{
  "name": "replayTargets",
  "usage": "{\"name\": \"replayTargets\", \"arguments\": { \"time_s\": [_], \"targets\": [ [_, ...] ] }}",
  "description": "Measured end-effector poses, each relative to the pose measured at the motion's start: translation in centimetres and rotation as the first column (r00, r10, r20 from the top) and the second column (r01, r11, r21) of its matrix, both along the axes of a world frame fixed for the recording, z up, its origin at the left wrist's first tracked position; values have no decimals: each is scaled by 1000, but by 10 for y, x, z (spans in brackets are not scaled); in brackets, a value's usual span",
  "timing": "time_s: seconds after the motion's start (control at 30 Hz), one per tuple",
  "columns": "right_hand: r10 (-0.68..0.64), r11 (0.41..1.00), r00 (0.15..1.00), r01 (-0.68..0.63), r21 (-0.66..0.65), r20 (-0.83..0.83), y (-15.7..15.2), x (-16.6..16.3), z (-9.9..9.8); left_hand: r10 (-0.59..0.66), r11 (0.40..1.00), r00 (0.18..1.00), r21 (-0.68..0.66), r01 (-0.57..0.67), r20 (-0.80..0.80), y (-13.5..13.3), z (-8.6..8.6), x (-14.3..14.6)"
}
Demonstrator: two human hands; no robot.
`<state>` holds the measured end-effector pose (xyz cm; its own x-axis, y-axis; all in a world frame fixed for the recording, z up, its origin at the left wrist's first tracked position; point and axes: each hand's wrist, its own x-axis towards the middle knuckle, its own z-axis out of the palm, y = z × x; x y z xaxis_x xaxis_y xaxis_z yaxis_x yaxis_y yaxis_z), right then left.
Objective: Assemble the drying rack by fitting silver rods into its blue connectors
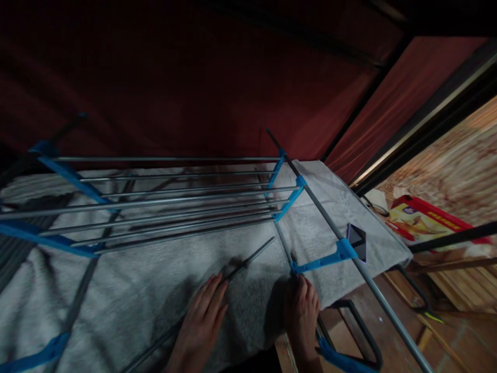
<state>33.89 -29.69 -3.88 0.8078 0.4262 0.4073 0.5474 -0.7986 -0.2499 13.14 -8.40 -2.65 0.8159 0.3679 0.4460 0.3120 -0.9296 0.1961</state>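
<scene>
A rack of grey metal tubes joined by blue plastic brackets lies across a pale fleecy blanket [240,256]. My left hand [202,318] is closed over a loose metal tube [256,252], which slants up to the right with its far end free. My right hand [302,308] is closed around the lower side tube of the rack, just below a blue bracket [320,263]; the fingertips are partly hidden. That bracket joins the lower tube to a long side pole [382,300]. Crossbars [186,198] fill the two upper tiers between the brackets.
A phone [357,242] lies on the blanket beside the long pole. Spare tubes [29,233] are bundled at the left. A red and yellow box [430,223] sits at the right. Dark red fabric [186,83] hangs behind the rack, and black frame bars cross the right side.
</scene>
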Motion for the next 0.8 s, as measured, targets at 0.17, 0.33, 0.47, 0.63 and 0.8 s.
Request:
{"name": "replayTargets", "arguments": {
  "time_s": [0.17,0.33,0.47,0.63,0.8],
  "targets": [
    [319,946,947,-317,62,-28,11,-47,-16,-2,968,989,248,39,-147,-27,-18,-143],
    [459,887,886,-461,14,67,16,-60,-36,117,957,967,287,-49,-225,-29,-8,-168],
    [458,888,884,-460,2,90,14,-58,-41,127,964,953,262,-52,-277,-25,-5,-161],
    [439,898,896,-439,-15,62,14,-62,-39,145,974,929,215,-74,-339,-28,-12,-165],
    [532,846,843,-529,-62,76,6,-58,-44,126,983,898,176,-56,-421,-29,-15,-166]
  ]
}}
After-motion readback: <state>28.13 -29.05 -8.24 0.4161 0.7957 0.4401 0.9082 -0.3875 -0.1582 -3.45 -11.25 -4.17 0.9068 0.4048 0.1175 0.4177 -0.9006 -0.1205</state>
